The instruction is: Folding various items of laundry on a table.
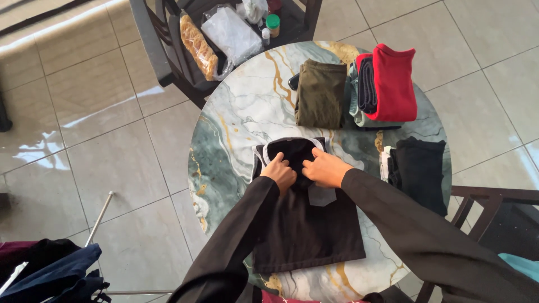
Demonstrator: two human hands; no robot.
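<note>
A black garment with a white-trimmed collar lies flat on the round marble table, collar end away from me. My left hand presses its closed fingers on the fabric just below the collar. My right hand rests beside it, fingers pinching the black cloth near the collar. Both hands touch each other at the garment's upper middle. A pale label patch shows under my right wrist.
A folded olive garment lies at the table's far side. To its right sits a stack topped by a red garment; a folded black pile is at right. A chair holds plastic bags. Dark clothes hang lower left.
</note>
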